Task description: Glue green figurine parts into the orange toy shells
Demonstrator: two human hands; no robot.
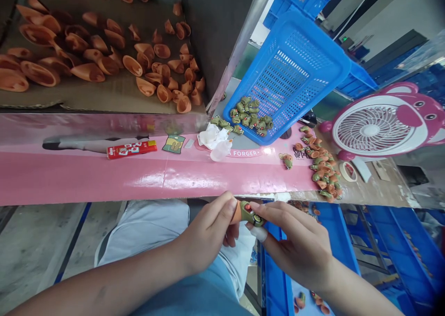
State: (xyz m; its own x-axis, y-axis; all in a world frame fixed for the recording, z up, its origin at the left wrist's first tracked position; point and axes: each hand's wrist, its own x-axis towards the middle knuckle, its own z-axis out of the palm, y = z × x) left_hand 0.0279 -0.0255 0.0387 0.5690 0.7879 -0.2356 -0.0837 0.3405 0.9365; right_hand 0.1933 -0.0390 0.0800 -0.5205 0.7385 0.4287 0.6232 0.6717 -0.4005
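Left hand (208,230) pinching orange end of small toy figure (248,212); right hand (295,246) pinching green end; pile of figures (325,172) ahead.

Glossy plastic figurine (251,213) (matt orange end (237,214))

We log the toy figure (247,213) at near centre as orange at one end and olive green at the other, with a red spot (247,207). Far left, the moulded pieces (88,72) run orange-brown; farther right, the basket (288,79) is bright blue with a lattice of holes. Right of it, the pink fan (413,116) has a white grille (370,130), and the pink carton (104,179) spans the middle.
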